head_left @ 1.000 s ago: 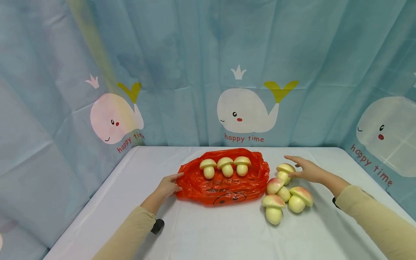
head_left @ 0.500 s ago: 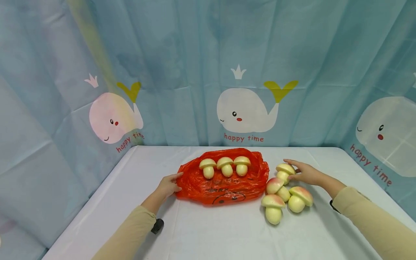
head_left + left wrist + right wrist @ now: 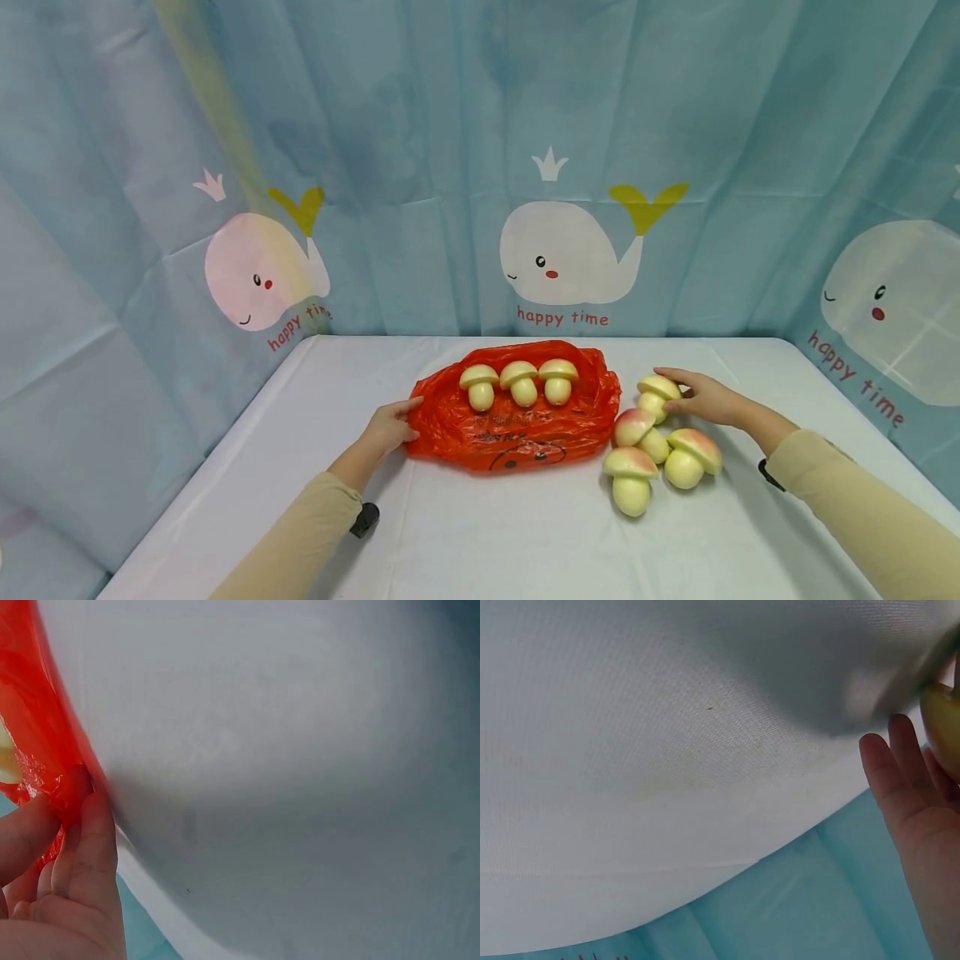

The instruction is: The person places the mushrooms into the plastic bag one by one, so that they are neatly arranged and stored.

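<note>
A crumpled red plastic bag (image 3: 450, 429) lies flat on the table with three pale yellow toy mushrooms (image 3: 519, 377) in a row on it; whether they are inside its mouth I cannot tell. My left hand (image 3: 386, 429) pinches the bag's left edge between thumb and fingers, as the left wrist view also shows (image 3: 75, 885). To the right of the bag, my right hand (image 3: 708, 400) grips the rearmost mushroom (image 3: 654, 400) of a cluster, thumb and fingers on either side. In the right wrist view only part of that mushroom (image 3: 943, 731) shows.
Three more mushrooms with pinkish caps lie close by the gripped one: one touching it (image 3: 636, 429), one nearer the front (image 3: 632, 483) and one to the right (image 3: 692, 460). A white cloth covers the table (image 3: 517, 533). Blue whale-print curtains (image 3: 420, 250) stand behind and beside it.
My right hand has come down and closed its thumb and fingers around the rearmost mushroom. My left hand stays on the bag's edge.
</note>
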The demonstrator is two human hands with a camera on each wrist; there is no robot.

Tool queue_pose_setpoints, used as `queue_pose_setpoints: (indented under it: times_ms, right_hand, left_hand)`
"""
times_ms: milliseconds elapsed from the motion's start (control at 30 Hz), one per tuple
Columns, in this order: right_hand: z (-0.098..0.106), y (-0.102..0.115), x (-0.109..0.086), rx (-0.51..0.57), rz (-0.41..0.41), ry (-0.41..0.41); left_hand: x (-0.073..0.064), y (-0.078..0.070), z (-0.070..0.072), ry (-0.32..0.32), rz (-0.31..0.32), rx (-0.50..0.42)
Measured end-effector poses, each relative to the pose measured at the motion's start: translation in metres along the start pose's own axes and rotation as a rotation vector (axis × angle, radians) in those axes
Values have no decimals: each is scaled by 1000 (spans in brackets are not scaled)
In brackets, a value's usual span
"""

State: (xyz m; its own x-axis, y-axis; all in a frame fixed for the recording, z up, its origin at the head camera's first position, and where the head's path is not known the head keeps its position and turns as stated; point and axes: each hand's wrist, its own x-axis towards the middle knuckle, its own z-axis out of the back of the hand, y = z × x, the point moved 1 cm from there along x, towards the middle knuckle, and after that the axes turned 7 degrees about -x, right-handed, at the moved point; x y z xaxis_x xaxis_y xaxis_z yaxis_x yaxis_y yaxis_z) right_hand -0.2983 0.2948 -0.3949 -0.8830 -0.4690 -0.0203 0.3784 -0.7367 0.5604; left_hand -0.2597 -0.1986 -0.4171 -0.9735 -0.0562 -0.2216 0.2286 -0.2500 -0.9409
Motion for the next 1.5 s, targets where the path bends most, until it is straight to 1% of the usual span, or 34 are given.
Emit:
queue_pose_setpoints:
  times_ms: [200, 367, 500, 600, 633, 733, 833, 900, 1000, 1133, 1300, 1500]
  right_hand:
    - [3, 2, -1, -19, -10, -10]
    - [10, 6, -5, -33, -20, -15]
    - [16, 9, -7, -29, -44, -17]
    - [20, 12, -9, -28, -55, -19]
    - [22, 13, -9, -34, -54, -21]
    - [27, 19, -11, -37, -54, -24]
    - [32, 24, -13, -26, -60, -28]
    - [35, 28, -14, -17, -68, -30]
    - [39, 32, -16, -20, -77, -26]
    - [42, 38, -16, -14, -77, -16]
    - [44, 47, -16, -11, -65, -16]
    - [47, 57, -14, -32, -27, -35]
  left_hand:
    - [0, 1, 1, 6, -10, 12]
    - [-1, 2, 2, 14, -24, 1]
    - [2, 3, 2, 13, -8, 1]
    - [5, 5, 2, 11, -12, 5]
    - [7, 7, 3, 10, -26, 9]
    - [7, 8, 4, 11, -34, 10]
    - [5, 5, 3, 5, -24, 18]
    - [2, 2, 2, 1, -3, 22]
    - [1, 0, 0, 0, 1, 28]
    - [2, 2, 0, 3, -12, 29]
    - [1, 3, 1, -1, -12, 26]
    - [1, 2, 0, 0, -8, 20]
